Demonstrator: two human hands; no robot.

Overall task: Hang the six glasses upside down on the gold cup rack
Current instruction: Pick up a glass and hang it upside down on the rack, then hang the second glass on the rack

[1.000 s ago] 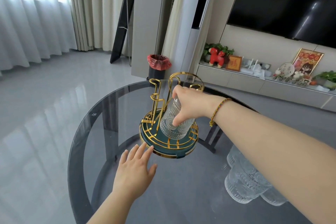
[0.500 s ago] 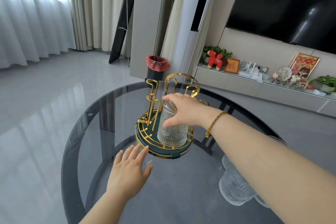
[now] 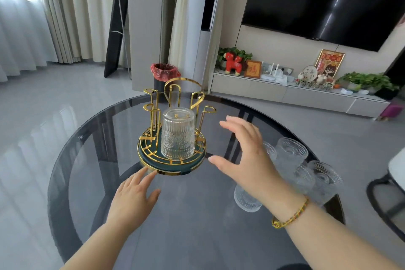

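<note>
We see 1 ribbed glass [image 3: 178, 136] inverted on the gold wire rack [image 3: 172, 129], just beyond our splayed, empty right hand [image 3: 243, 155]. Left hand [image 3: 131, 197] flat, fingers spread, fingertips near the rack's round base.

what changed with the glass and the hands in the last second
The right hand let go of the upside-down glass, now seated on the gold rack, and pulled back to the right, open. The left hand stayed flat by the rack's base; the other glasses stayed put.
</note>
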